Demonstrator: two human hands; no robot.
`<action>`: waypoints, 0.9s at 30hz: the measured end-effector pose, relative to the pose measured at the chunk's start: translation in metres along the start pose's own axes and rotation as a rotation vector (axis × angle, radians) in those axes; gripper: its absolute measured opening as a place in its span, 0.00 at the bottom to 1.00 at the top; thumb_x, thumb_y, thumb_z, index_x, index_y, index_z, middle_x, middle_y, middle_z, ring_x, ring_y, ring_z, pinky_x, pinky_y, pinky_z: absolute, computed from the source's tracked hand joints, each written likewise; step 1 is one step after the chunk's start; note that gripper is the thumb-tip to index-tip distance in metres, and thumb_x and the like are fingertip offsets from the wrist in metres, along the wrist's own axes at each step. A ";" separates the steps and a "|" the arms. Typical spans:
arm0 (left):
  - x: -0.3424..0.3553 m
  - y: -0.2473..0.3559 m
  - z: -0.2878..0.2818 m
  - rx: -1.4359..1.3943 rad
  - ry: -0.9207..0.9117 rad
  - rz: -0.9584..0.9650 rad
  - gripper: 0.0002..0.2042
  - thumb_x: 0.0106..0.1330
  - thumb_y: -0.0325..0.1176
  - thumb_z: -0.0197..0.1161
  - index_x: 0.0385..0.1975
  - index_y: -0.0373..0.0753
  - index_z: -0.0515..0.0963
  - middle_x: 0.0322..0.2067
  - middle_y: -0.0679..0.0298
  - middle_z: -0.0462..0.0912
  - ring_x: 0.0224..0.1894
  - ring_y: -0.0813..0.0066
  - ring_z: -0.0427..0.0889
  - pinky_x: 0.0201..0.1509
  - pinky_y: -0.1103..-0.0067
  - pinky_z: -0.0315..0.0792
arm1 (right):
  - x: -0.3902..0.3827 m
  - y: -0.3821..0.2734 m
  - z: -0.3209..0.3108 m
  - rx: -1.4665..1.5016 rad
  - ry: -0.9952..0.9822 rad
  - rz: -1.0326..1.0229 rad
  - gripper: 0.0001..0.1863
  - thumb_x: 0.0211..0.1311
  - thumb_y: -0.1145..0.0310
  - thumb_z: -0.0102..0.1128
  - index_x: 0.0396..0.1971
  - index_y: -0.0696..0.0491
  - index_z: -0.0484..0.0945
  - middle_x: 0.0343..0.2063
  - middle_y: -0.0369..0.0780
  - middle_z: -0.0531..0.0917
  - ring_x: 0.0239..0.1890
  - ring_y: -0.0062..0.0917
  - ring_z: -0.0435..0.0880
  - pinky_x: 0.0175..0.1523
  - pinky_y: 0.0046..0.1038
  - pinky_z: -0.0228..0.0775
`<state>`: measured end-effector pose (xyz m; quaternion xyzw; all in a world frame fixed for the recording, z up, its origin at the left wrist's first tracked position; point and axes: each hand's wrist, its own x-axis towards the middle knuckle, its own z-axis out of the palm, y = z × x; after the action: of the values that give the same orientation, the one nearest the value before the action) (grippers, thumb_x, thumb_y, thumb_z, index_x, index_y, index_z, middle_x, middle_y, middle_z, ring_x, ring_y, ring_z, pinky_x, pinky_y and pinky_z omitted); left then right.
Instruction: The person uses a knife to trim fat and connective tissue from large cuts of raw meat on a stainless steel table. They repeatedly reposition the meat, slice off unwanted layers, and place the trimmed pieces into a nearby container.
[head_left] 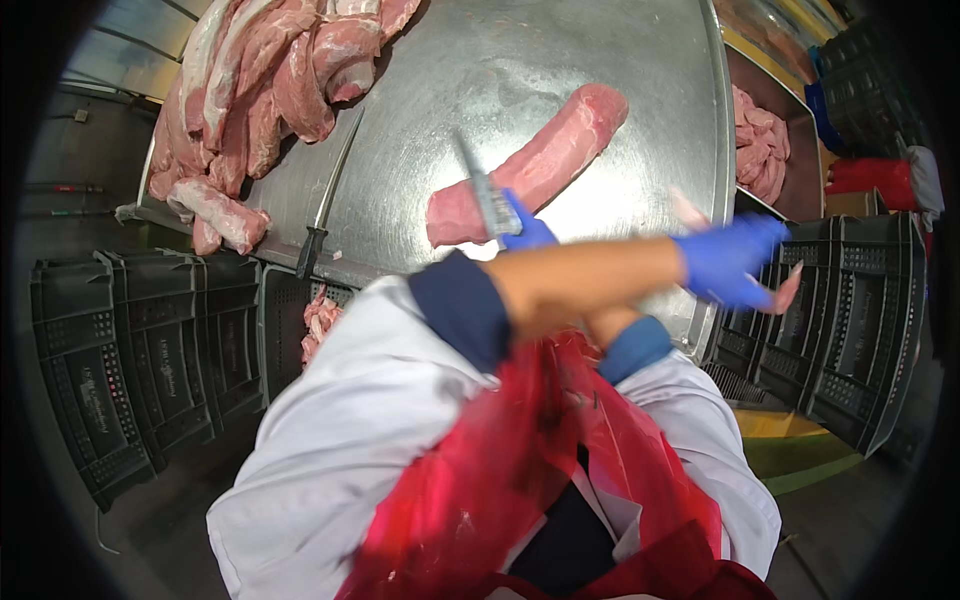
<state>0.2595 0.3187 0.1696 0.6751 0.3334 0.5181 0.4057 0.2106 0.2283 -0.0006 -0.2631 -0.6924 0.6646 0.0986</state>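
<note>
My arms are crossed, the left forearm passing over the right. In its blue glove, my right hand grips a knife, blade pointing away over the near end of a long trimmed pork loin on the metal table. My left hand, also blue-gloved, is out past the table's right edge, smeared by motion. A thin strip of meat shows at its fingers; whether they grip it is unclear. Another blurred pale piece of meat shows just beyond this hand.
Several untrimmed loins are heaped at the table's far left. A sharpening steel lies beside them, handle at the near edge. Dark crates stand left, one holding trimmings; more crates stand right, below a meat-filled bin.
</note>
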 end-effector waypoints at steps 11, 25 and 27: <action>-0.214 -0.107 -0.206 0.528 0.027 -1.190 0.41 0.39 0.60 0.77 0.46 0.30 0.83 0.45 0.46 0.86 0.48 0.52 0.86 0.53 0.68 0.79 | -0.010 -0.038 -0.156 -0.414 0.294 0.169 0.45 0.64 0.73 0.56 0.78 0.32 0.47 0.30 0.49 0.84 0.27 0.32 0.85 0.37 0.32 0.78; -0.198 -0.056 -0.126 1.036 0.196 -1.002 0.23 0.47 0.40 0.70 0.43 0.35 0.81 0.42 0.51 0.83 0.46 0.53 0.84 0.52 0.62 0.76 | -0.044 -0.054 -0.154 -1.082 -0.300 0.222 0.45 0.66 0.71 0.48 0.77 0.27 0.38 0.39 0.56 0.85 0.40 0.50 0.86 0.49 0.45 0.75; -0.198 -0.058 -0.115 0.992 0.170 -0.975 0.23 0.47 0.39 0.70 0.43 0.35 0.80 0.43 0.51 0.83 0.45 0.52 0.84 0.50 0.60 0.76 | -0.034 -0.049 -0.138 -1.066 -0.252 0.201 0.45 0.66 0.71 0.48 0.77 0.27 0.39 0.40 0.56 0.85 0.40 0.51 0.85 0.50 0.45 0.75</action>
<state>0.0988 0.1951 0.0480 0.5110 0.8260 0.1148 0.2085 0.2945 0.3323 0.0675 -0.2598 -0.9107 0.2549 -0.1954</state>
